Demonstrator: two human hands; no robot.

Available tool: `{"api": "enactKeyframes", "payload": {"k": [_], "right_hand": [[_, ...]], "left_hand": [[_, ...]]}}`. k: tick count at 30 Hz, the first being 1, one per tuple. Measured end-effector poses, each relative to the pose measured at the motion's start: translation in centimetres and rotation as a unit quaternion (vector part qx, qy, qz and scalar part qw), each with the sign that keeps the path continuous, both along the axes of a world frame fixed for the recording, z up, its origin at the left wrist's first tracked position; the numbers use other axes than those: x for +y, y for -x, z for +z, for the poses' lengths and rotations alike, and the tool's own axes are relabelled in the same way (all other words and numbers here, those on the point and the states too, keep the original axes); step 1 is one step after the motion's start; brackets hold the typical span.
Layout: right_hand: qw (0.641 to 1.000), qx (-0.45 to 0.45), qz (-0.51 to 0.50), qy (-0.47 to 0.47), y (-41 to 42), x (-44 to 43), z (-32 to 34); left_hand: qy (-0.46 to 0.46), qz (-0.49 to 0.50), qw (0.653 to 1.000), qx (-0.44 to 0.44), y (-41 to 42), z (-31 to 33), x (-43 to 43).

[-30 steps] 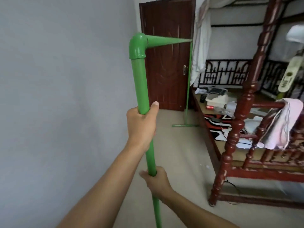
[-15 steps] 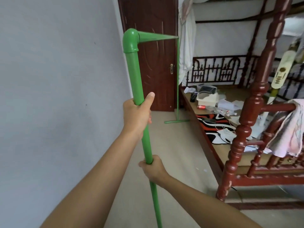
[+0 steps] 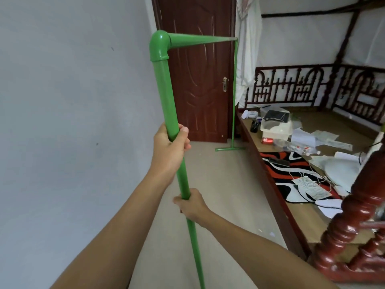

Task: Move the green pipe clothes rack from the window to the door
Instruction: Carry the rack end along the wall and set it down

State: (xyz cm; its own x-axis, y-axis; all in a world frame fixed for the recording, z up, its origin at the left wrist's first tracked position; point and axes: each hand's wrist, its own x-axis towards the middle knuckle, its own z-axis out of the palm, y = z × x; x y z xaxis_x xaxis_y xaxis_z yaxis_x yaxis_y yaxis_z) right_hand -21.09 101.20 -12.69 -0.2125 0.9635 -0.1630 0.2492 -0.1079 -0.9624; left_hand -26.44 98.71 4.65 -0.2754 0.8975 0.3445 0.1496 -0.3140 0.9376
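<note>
Gripping the rack [image 3: 166, 97], left hand [image 3: 169, 149] above right hand [image 3: 190, 204].

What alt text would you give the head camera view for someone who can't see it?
Two bare hands, left hand above right hand, grip the near upright of a green pipe clothes rack; its far leg stands by a closed brown door. A cluttered wooden bed lies right.

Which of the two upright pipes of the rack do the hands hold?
The near upright pipe, below the elbow joint; the far one stands free beside the door.

Rack [image 3: 164, 90] between wall [image 3: 73, 122], left, and bed [image 3: 291, 207], right.
</note>
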Motion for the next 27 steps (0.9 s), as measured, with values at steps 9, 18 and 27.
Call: {"api": "enactKeyframes", "payload": {"k": [9, 18, 27], "right_hand": [[1.0, -0.018, -0.016, 0.011, 2.7, 11.8, 0.2], [0.991, -0.129, 0.023, 0.009, 3.6, 20.0, -0.1], [0.965, -0.139, 0.223, -0.01, 6.0, 24.1, -4.3]], "left_hand": [[0.009, -0.05, 0.996, 0.075, 4.0, -0.3, 12.2], [-0.008, -0.087, 0.989, 0.119, 7.0, -0.3, 20.5], [-0.004, -0.06, 0.99, 0.125, 12.8, -0.3, 23.0]]}}
